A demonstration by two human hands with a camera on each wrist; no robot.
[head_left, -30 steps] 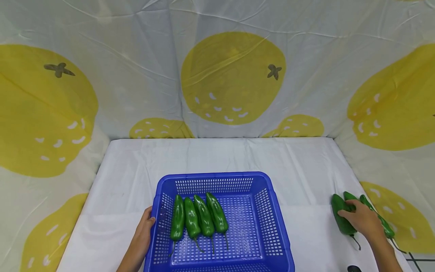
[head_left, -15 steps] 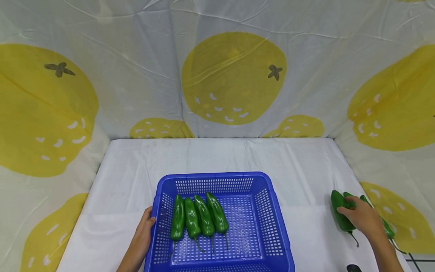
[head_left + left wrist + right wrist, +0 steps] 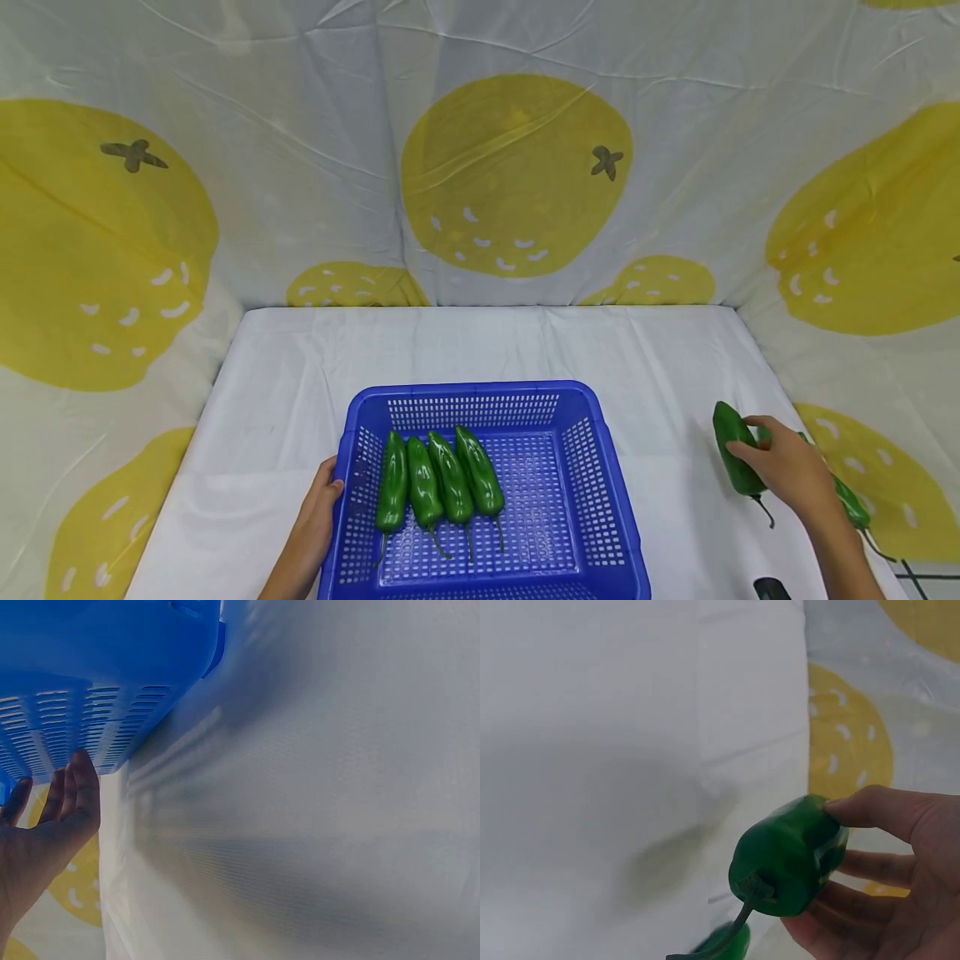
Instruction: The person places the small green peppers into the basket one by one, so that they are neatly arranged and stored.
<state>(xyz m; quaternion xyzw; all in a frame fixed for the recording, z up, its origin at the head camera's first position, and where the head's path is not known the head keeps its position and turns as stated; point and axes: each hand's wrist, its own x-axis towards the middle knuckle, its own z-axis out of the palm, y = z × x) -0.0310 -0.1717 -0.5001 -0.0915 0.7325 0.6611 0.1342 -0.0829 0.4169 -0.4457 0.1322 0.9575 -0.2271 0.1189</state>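
A blue plastic basket [image 3: 480, 388] stands in front of me, with several glossy green peppers [image 3: 424, 483] side by side in its left half. My left hand [image 3: 318, 517] holds the basket's left side; the thumb lies at the rim, and the left wrist view shows the fingers [image 3: 86, 787] against the slotted outer wall. Off to the right, my right hand [image 3: 787, 467] grips a green pepper [image 3: 737, 450] between thumb and fingers, its stem [image 3: 739, 926] hanging down and its shadow on the cloth. Another pepper [image 3: 851, 504] lies partly hidden behind that hand.
A white cloth [image 3: 487, 342] covers the table. Hanging fabric with large yellow fruit prints [image 3: 517, 171] closes off the back and both sides. A small dark object [image 3: 771, 588] shows at the bottom edge near my right forearm. Floor tiles [image 3: 926, 579] show at the lower right.
My right hand has moved left and slightly away from me with the pepper, lifting it off the cloth beside the other peppers. The left hand and basket have stayed in place.
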